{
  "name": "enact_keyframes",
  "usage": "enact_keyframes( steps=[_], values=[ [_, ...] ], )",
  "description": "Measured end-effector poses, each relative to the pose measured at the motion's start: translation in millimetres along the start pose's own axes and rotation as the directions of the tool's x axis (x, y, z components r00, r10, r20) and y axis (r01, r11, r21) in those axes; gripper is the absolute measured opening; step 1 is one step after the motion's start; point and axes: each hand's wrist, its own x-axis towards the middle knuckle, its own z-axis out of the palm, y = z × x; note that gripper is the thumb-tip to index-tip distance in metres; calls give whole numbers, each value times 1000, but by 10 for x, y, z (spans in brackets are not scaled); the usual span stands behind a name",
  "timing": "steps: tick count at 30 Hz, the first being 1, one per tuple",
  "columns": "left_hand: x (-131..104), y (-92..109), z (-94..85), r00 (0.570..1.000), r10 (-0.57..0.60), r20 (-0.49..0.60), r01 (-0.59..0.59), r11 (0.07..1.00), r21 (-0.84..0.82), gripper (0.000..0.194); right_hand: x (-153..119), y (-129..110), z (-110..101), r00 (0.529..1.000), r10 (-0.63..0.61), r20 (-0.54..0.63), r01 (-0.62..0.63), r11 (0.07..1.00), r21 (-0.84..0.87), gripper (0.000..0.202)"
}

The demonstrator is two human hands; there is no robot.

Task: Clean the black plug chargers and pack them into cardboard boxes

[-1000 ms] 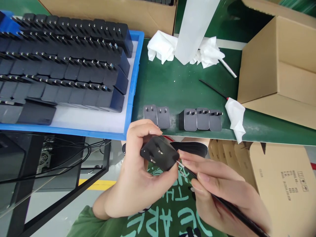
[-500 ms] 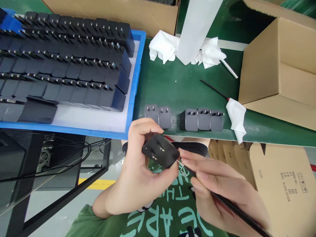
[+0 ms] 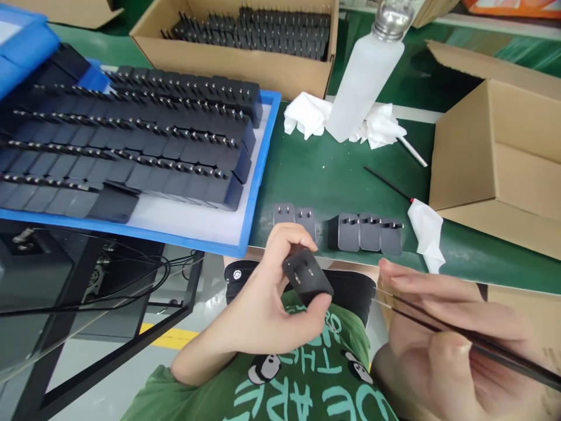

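Observation:
My left hand (image 3: 280, 321) is closed around a black plug charger (image 3: 314, 282) in front of my body. Its face with two metal pins is turned up toward me. To the right, my right hand (image 3: 456, 339) holds dark tweezers (image 3: 521, 359), their two thin tips pointing left and apart from the charger. On the green table beyond my left hand stand two more chargers (image 3: 305, 219), partly covered by it. Three others (image 3: 370, 231) are lined up in a row farther right, pins upward.
A blue tray (image 3: 258, 181) of chargers in rows stands at the left. Behind it is a cardboard box (image 3: 245, 73) full of chargers. A white bottle (image 3: 366, 82), crumpled tissues (image 3: 309, 116), a thin tool wrapped in tissue (image 3: 425, 228) and an open carton (image 3: 464, 146) occupy the right side.
My right hand has drawn the tweezers away from the charger to the right. The left hand still holds the charger, now tilted differently. My view has shifted, showing more of the table's far side.

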Motion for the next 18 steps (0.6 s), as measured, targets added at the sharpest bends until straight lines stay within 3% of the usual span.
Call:
enact_keyframes(
  steps=[3,7,10,15,18],
  values=[
    [3,-7,-7,999,5,41,-4,1000,-21,71,40,-17,22,998,26,-61,-23,998,62,24],
    [2,20,-28,995,37,88,-39,999,22,73,196,2,-2,986,82,145,-70,993,-91,13],
    [3,66,-40,988,82,131,-86,996,23,73,325,28,22,949,133,287,-100,987,-126,22],
    [3,80,-82,959,69,274,-24,986,-167,53,283,41,14,906,224,360,-194,974,-117,30],
    [1,37,-96,928,22,372,25,992,-122,55,208,41,-37,882,278,380,-275,959,-65,24]
  ],
)
